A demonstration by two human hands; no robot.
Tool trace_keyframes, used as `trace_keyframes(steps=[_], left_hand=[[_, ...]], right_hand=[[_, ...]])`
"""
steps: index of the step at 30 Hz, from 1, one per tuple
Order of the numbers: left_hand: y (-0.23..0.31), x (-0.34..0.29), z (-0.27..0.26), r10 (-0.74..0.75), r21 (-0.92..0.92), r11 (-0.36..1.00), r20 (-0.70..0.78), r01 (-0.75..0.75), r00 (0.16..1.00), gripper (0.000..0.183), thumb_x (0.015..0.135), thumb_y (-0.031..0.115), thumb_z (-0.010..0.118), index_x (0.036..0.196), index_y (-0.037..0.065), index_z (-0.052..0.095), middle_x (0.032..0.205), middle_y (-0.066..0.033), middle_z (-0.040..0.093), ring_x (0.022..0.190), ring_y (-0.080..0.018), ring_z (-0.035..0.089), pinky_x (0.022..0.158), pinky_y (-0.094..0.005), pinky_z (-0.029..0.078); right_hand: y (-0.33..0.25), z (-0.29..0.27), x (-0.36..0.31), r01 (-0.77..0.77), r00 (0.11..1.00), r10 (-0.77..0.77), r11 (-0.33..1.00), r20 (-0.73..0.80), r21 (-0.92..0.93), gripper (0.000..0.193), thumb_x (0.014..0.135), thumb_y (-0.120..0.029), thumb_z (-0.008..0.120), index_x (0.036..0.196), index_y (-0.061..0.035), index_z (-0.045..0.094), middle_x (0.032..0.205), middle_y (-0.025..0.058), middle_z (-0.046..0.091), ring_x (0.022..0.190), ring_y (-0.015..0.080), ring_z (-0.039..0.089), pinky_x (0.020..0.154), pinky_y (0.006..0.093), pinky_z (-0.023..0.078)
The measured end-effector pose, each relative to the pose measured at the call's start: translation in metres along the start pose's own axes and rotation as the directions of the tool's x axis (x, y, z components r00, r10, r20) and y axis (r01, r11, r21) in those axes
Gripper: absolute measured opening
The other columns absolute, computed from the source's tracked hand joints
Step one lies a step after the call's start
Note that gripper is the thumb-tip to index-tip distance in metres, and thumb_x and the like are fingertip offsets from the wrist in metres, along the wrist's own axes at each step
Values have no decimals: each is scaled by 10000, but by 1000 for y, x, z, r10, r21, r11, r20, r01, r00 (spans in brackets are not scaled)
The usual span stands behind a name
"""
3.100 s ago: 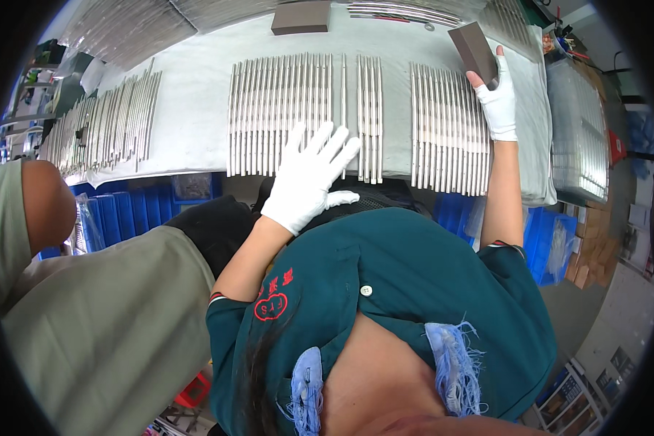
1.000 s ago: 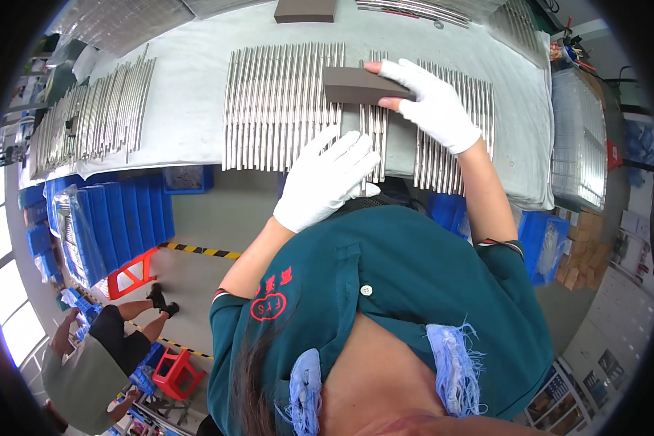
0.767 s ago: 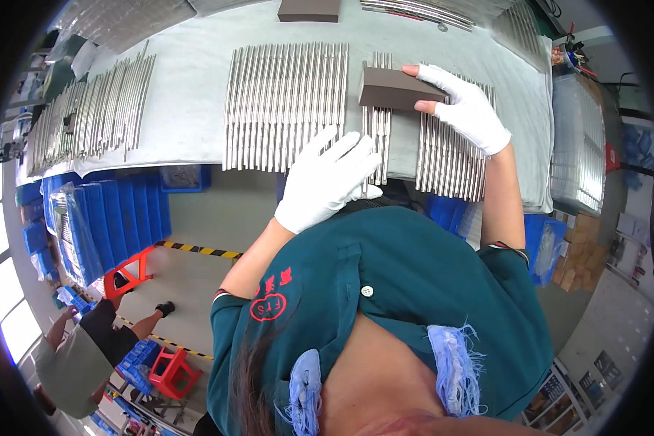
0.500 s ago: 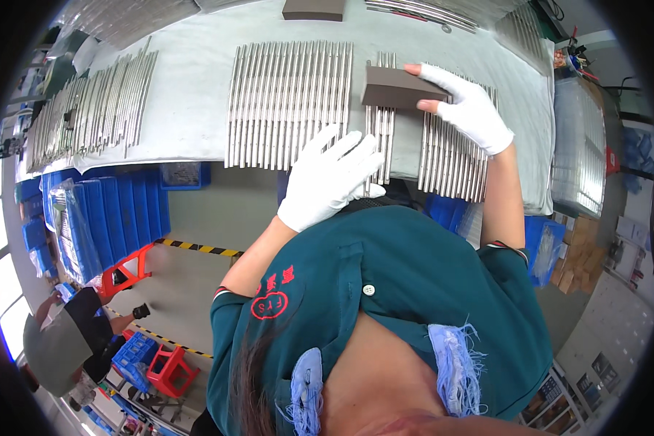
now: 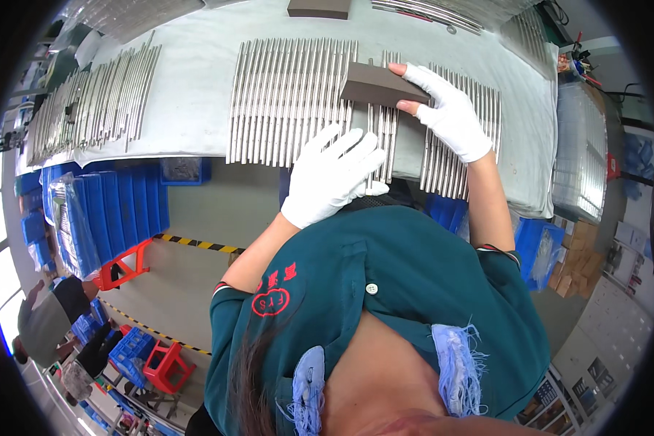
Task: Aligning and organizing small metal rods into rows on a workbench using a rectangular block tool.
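My right hand (image 5: 454, 120), in a white glove with bare thumb and fingertip, grips one end of a dark brown rectangular block (image 5: 381, 87). That block lies across a few thin metal rods (image 5: 389, 138), hiding parts of them. My left hand (image 5: 330, 174), gloved in white, lies with its fingers stretched and spread over the near ends of a row of metal rods (image 5: 287, 102). Its fingertips are by a single rod (image 5: 370, 120) that stands apart from the row. Under my right wrist lies another group of rods (image 5: 443, 163).
A white-covered table (image 5: 189, 94) bears all the rods, with more rods (image 5: 98, 102) at the left. A second brown block (image 5: 318, 9) sits at the far edge. Blue bins (image 5: 116, 211) stand below the table, near a red stool (image 5: 127, 265). Other people (image 5: 47, 327) are at lower left.
My right hand has moved left with the brown block, whose left end now overlaps the edge of the large rod row. My left hand has hardly moved.
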State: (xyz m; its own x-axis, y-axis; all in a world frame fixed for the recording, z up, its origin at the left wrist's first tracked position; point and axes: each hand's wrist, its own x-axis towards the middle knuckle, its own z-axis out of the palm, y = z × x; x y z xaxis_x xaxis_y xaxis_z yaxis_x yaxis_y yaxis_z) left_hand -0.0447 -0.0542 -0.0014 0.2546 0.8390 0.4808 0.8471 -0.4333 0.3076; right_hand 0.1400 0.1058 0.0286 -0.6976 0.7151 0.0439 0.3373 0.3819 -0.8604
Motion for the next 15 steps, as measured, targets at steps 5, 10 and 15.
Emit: trace_keyframes(steps=[5,10,15], left_hand=[[0,-1,-1,-24,-6,1000,-8,24,1000,490,686,428,724,1064,130,630,1093,-45,623,1036,-211,593,933,-415,460],[3,2,-2,-14,4,1000,-7,14,1000,483,688,422,726,1059,129,629,1088,-44,622,1022,-205,596,928,-413,460],[2,1,-3,-18,-11,1000,18,18,1000,479,687,421,725,1053,129,626,1080,-40,619,983,-197,601,933,-408,459]], right_hand=[[14,-37,-13,-133,991,127,964,40,228,496,866,-129,702,1350,-152,592,1344,84,603,1257,211,539,1069,317,410],[2,-14,1,-54,997,52,998,62,27,523,873,-198,696,1378,-177,563,1342,68,608,1242,191,546,1059,322,416],[5,-12,8,13,995,-19,998,101,60,519,879,-139,683,1381,-158,556,1333,62,612,1222,200,562,1048,322,431]])
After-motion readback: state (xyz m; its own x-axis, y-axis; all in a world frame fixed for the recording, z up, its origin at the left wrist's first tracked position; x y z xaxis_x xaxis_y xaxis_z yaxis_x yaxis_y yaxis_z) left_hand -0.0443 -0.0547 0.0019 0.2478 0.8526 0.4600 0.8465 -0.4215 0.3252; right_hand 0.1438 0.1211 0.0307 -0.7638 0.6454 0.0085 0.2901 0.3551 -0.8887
